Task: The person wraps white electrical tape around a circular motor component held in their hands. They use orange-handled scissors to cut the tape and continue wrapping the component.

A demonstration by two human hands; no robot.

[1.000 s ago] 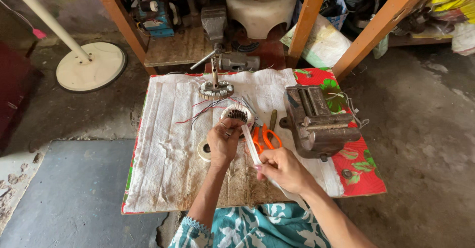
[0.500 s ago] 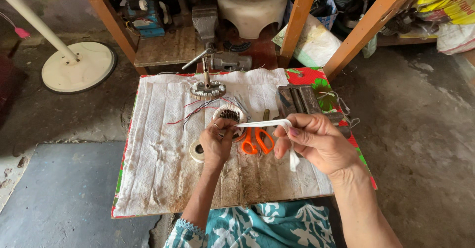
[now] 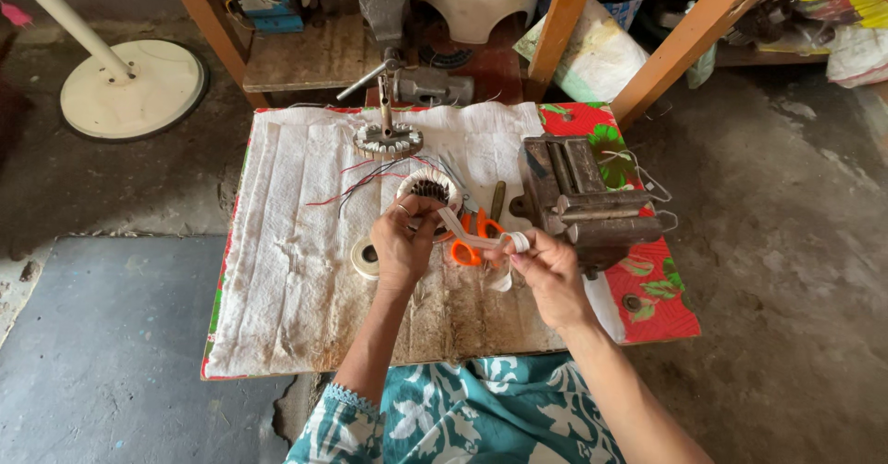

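A white cloth tape (image 3: 476, 238) runs taut from the wound stator coil (image 3: 428, 189) down and rightward; its long axis slants from the left hand (image 3: 403, 242) to the right hand (image 3: 548, 274). The left hand is clamped on the coil, just above its knuckles; the right hand pinches the tape's free end. Orange-handled scissors (image 3: 470, 247) lie under the tape between the hands, and a metal vise (image 3: 587, 207) stands just beyond the right hand

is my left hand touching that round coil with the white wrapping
Touching. The head view shows the left hand with its fingers closed round the lower edge of the white-wrapped coil; no gap shows.
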